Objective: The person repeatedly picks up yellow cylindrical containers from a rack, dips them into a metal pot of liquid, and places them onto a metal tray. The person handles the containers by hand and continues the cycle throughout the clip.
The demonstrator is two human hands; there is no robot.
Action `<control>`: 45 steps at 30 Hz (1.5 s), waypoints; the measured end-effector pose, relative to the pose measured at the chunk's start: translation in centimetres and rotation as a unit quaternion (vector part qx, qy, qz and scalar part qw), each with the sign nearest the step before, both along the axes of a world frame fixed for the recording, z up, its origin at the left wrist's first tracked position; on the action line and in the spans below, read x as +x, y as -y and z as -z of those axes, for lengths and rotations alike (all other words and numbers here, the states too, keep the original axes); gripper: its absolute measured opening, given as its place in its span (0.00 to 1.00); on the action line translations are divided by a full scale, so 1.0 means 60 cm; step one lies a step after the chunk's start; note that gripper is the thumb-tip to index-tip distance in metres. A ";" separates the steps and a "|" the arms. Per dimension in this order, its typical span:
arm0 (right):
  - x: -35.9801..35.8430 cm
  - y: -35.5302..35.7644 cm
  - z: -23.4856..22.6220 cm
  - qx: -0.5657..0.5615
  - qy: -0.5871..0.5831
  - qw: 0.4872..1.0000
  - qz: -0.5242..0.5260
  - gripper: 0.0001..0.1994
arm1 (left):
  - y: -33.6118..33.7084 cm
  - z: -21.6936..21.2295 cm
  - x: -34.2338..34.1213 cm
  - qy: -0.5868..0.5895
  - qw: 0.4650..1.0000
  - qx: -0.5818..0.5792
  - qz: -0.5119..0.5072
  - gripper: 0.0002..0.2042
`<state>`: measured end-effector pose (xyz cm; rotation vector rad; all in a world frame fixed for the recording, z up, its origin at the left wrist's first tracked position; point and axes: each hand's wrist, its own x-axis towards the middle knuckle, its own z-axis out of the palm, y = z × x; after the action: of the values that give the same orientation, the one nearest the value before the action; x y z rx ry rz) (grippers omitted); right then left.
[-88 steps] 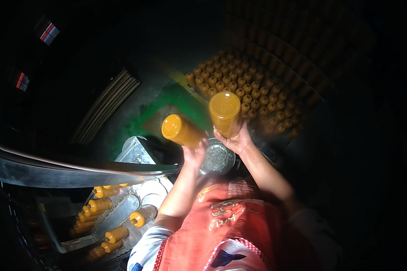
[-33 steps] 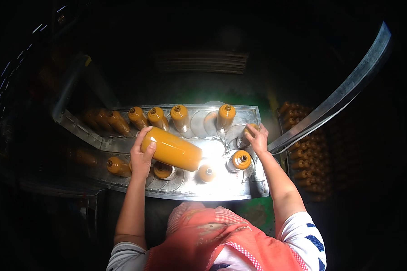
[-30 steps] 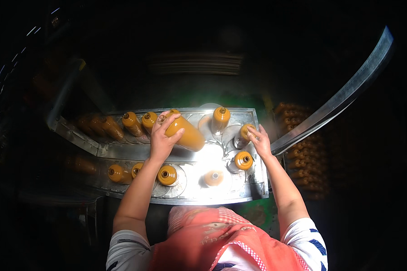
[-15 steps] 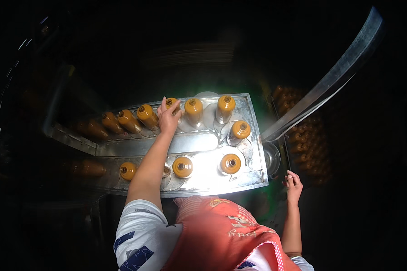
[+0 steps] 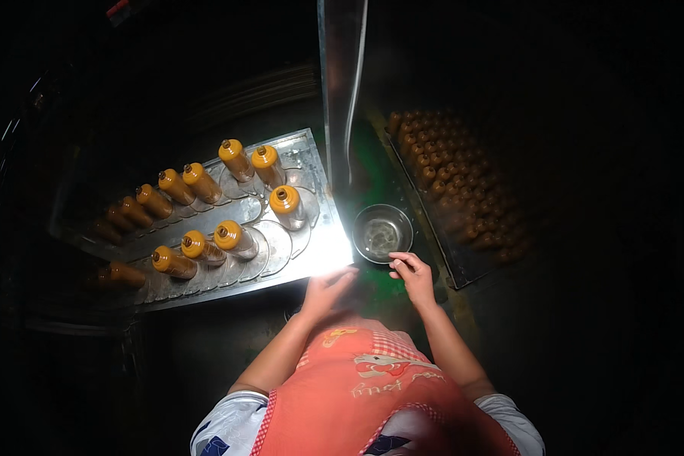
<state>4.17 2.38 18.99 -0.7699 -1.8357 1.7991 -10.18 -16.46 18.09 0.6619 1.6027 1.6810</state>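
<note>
My left hand (image 5: 330, 290) is beside the near right corner of a metal conveyor table, its fingers stretched toward the right and partly washed out by glare; no object shows in it. Close to the near rim of a round metal bowl (image 5: 383, 234), my right hand (image 5: 413, 275) has its fingers loosely bent and apart. Whether its fingertips touch the bowl, I cannot tell. Orange-topped bottles with narrow necks stand on round plates along the table; the nearest to my hands is a bottle (image 5: 286, 204) by the table's right end.
The metal conveyor table (image 5: 321, 163) reaches from the middle into the dark left, with bottles in two rows. A tall metal post (image 5: 337, 91) rises beyond its right edge. Many similar bottles (image 5: 448, 171) stand packed together at the right, behind a dark edge.
My left hand has left a bottle in the far row and come back to the table's near right corner. My right hand is now beside the bowl. The view has turned right.
</note>
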 end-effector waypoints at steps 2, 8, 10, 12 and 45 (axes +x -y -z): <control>0.007 -0.009 0.007 -0.045 0.015 0.999 -0.022 0.11 | -0.025 -0.010 0.023 0.053 0.998 -0.030 0.032 0.11; 0.119 -0.103 0.026 -0.089 -0.012 0.993 0.082 0.12 | -0.140 0.003 0.050 0.077 0.986 -0.112 0.092 0.11; 0.173 -0.144 0.060 -0.127 -0.002 0.982 0.141 0.12 | -0.204 0.011 0.056 0.071 0.978 -0.148 0.129 0.11; 0.212 -0.179 0.078 -0.161 0.014 0.971 0.179 0.12 | -0.267 0.038 0.043 0.054 0.969 -0.176 0.166 0.11; 0.495 -1.077 0.778 0.238 0.461 0.823 0.232 0.37 | -1.252 0.732 0.230 -0.374 0.830 -0.206 0.360 0.30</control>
<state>33.87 66.98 -27.71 -1.8696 -2.2011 0.5827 3.64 58.66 -25.82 1.5685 1.7866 0.4878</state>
